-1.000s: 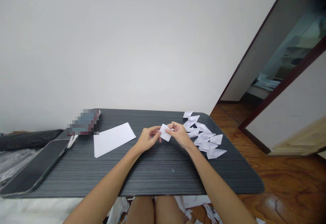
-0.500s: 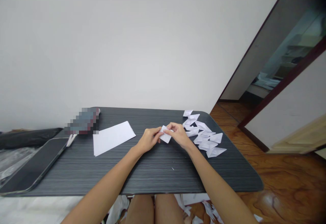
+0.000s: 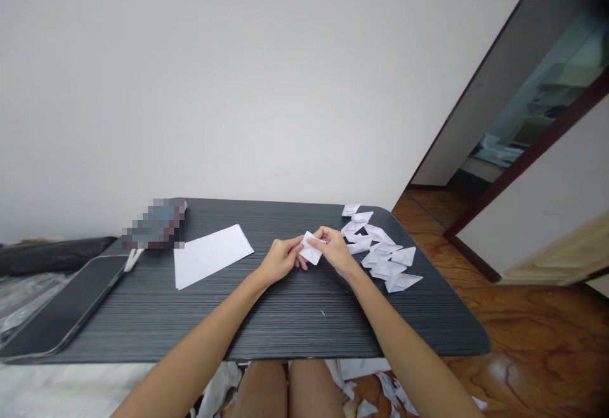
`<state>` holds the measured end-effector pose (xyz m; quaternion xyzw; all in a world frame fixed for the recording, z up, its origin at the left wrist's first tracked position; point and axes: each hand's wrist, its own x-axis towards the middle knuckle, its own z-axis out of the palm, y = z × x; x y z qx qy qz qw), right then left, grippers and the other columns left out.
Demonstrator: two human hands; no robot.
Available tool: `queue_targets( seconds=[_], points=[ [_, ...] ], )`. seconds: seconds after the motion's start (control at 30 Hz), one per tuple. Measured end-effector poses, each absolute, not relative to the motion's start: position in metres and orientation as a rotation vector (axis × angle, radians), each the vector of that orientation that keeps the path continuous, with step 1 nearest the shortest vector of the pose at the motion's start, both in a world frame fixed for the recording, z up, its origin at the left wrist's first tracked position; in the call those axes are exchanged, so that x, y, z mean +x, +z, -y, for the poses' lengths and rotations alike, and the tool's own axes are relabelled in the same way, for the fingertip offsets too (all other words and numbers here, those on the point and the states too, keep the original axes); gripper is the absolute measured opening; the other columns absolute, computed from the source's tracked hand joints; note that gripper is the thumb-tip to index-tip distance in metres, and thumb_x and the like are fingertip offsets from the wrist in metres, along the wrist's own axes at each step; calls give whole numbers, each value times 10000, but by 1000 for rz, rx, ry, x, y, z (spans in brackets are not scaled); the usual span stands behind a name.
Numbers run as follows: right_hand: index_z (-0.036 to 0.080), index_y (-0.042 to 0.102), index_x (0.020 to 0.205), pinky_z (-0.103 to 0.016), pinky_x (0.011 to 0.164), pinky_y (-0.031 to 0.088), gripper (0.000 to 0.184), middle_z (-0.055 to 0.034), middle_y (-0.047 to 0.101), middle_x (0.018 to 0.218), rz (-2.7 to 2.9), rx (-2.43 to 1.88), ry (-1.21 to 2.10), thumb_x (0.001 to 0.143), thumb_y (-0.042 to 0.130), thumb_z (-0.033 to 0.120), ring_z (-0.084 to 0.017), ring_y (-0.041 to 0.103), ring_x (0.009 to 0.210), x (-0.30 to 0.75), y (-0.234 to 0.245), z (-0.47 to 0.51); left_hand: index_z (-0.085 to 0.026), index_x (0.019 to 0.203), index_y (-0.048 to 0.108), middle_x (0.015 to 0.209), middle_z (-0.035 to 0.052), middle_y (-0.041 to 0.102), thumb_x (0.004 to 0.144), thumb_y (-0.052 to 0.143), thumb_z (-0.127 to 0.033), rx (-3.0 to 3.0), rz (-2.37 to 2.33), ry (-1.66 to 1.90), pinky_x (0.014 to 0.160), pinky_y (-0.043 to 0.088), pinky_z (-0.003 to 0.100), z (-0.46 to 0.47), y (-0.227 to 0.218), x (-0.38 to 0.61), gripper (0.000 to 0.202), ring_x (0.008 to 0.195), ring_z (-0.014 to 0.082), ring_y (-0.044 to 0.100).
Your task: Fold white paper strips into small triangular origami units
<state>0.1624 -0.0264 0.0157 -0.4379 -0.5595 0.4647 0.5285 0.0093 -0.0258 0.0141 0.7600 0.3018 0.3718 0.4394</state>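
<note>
A small folded piece of white paper (image 3: 312,254) is held up between both hands over the middle of the dark table. My left hand (image 3: 281,259) pinches its left corner between thumb and fingers. On the opposite side, my right hand (image 3: 333,250) grips the paper with the thumb lying on its face and the fingers behind. Just right of that hand lie several folded white paper pieces (image 3: 387,270) with pointed ends, partly overlapping. A stack of flat white paper sheets (image 3: 209,257) rests to the left of my left hand.
The table (image 3: 285,335) has dark ribbed grain and stands against a pale wall. A black slab-like object (image 3: 71,310) lies at its left edge, near a blurred-out item (image 3: 157,222) with a white cord. Paper scraps (image 3: 366,408) litter the floor below.
My left fingers have slid slightly off the folded paper towards its left corner, so more of its face shows. The right thumb now lies farther across it.
</note>
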Motion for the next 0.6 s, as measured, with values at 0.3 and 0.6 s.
queue_targets(
  seconds=[0.3, 0.6],
  points=[
    [162, 451, 544, -212, 437, 338, 257, 31, 506, 500, 1249, -1074, 1108, 558, 651, 323, -87, 453, 453, 164, 13, 23, -78, 1210, 399, 690, 76, 654, 828, 363, -311, 1861, -667, 882, 571, 471, 249, 26, 18, 9, 449, 608, 144, 605],
    [161, 462, 535, -217, 449, 333, 240, 32, 507, 508, 1149, -1072, 1089, 538, 661, 295, -85, 445, 454, 165, 14, 20, -147, 939, 609, 824, 72, 666, 770, 460, -225, 2269, -964, 1278, 687, 479, 270, 25, 8, 6, 238, 734, 163, 620]
  ],
)
